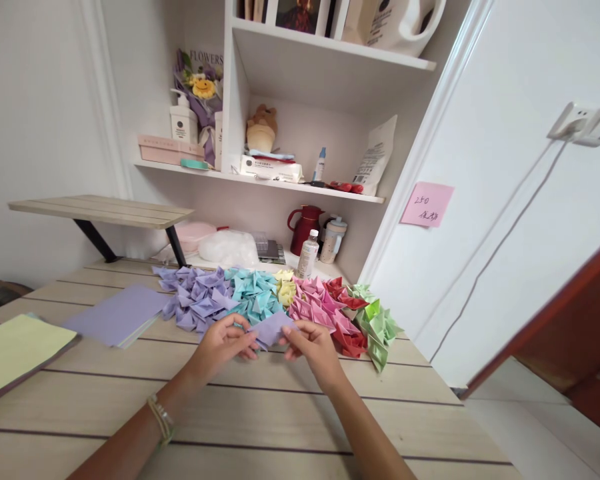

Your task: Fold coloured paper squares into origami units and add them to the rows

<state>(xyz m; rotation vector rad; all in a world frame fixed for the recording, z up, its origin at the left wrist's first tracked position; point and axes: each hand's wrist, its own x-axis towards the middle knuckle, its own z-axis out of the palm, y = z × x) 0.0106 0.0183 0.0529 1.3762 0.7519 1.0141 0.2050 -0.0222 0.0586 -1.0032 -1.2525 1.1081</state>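
Note:
Between my two hands is a small folded piece of purple paper (271, 329), held above the slatted table. My left hand (229, 339) pinches its left end between thumb and fingers. At the other end, the thumb and fingers of my right hand (310, 345) close on the paper's right corner. Just beyond lie heaps of folded paper pieces: purple (200, 298), turquoise (254, 293), yellow (285, 288), pink (313, 301), red (351, 341) and green (377, 325). To the left rest flat purple sheets (117, 313) and yellow sheets (23, 353).
A small raised wooden stand (103, 210) with black legs occupies the table's back left. Behind the heaps stand a clear bottle (308, 255), a red jug (305, 229) and a tumbler (334, 239). White shelves (260, 179) rise above the table (260, 413).

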